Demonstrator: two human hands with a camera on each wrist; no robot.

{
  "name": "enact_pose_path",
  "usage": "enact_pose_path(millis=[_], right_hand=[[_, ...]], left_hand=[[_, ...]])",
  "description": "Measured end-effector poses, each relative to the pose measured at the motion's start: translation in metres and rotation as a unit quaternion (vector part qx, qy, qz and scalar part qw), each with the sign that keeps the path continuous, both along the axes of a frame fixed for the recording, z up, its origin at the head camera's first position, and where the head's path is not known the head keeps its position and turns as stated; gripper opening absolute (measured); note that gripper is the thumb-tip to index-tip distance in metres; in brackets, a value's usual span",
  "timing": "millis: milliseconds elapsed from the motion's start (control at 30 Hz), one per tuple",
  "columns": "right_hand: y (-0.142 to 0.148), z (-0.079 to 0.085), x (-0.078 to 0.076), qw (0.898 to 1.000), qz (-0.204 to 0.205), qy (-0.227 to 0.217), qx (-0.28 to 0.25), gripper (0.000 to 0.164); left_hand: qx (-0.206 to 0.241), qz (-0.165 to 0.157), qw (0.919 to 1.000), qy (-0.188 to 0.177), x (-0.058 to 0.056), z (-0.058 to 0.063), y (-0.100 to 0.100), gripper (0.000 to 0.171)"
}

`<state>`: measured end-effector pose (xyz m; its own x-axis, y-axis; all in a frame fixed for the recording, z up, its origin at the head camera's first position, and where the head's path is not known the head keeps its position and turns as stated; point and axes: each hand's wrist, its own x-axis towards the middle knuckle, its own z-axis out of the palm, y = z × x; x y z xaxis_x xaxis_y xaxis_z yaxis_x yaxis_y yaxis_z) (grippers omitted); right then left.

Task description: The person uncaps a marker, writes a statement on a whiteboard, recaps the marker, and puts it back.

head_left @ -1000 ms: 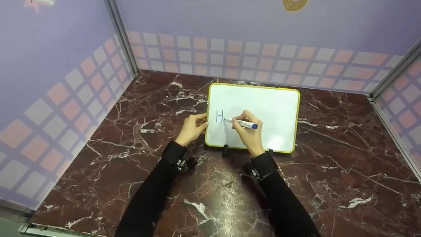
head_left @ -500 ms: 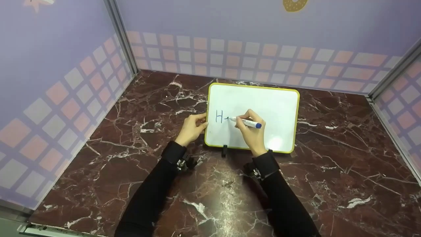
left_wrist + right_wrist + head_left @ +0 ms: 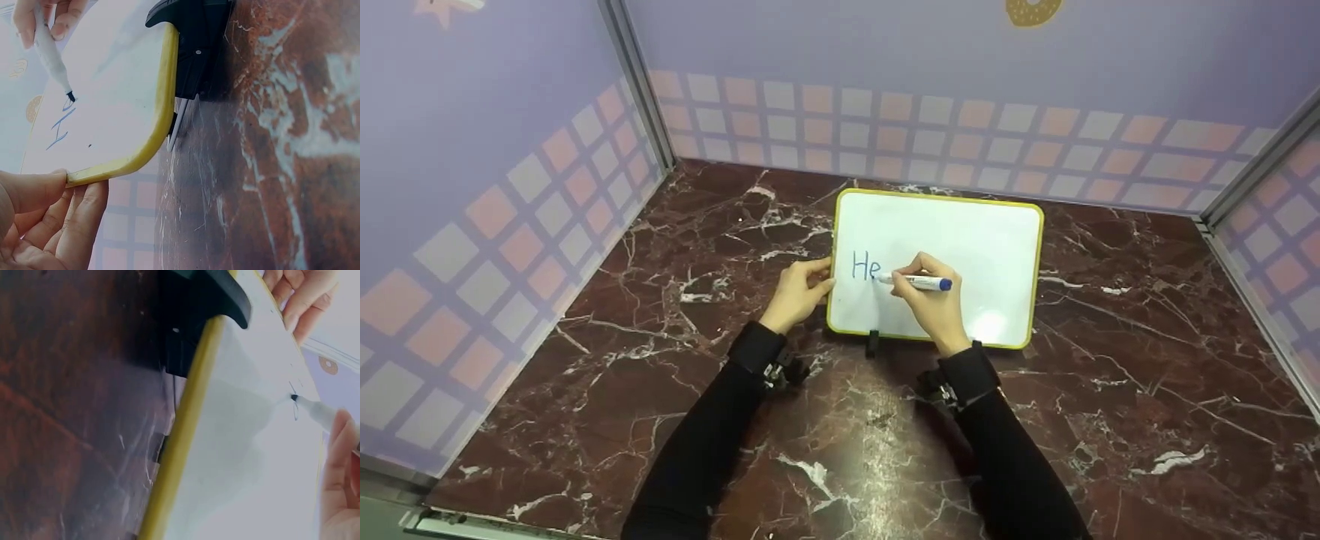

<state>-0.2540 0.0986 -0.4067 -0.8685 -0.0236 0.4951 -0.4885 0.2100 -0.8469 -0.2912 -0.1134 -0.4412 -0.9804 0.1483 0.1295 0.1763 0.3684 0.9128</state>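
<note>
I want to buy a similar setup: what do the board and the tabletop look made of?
The whiteboard looks like glossy white dry-erase laminate, reflecting glare, in a yellow, probably plastic frame. The tabletop looks like polished dark red marble with white veins, possibly an imitation.

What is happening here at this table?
A person is writing on a small whiteboard with a yellow frame that stands propped on a dark marble table. The right hand holds a blue marker with its tip on the board. The left hand holds the board's left edge. The letters "He" are on the board in blue, and the marker tip is just to the right of the "e".
</note>
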Motion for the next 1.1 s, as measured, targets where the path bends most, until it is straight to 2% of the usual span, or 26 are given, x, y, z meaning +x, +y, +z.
enact_pose_path(millis=[167, 333, 533, 867, 1100], right_hand=[[0.005, 0.004, 0.000, 1.000, -0.008, -0.005, -0.001, 0.016], [0.010, 0.006, -0.002, 0.999, -0.017, 0.000, -0.032, 0.015], [0.013, 0.002, -0.008, 0.998, -0.008, 0.002, -0.063, 0.011], [0.012, -0.002, -0.011, 0.998, -0.027, 0.008, -0.064, 0.010], [0.011, 0.000, -0.008, 0.999, -0.026, 0.003, -0.038, 0.010]], left_hand=[[0.002, 0.000, 1.0000, 0.000, -0.001, -0.001, -0.001, 0.043], [0.001, -0.002, 1.0000, -0.004, -0.001, -0.001, -0.002, 0.044], [-0.012, -0.002, 0.9998, -0.015, 0.001, 0.001, -0.001, 0.045], [-0.012, -0.001, 0.9999, -0.010, 0.001, 0.001, 0.000, 0.045], [-0.005, -0.002, 0.9999, -0.011, 0.000, 0.001, 0.000, 0.044]])
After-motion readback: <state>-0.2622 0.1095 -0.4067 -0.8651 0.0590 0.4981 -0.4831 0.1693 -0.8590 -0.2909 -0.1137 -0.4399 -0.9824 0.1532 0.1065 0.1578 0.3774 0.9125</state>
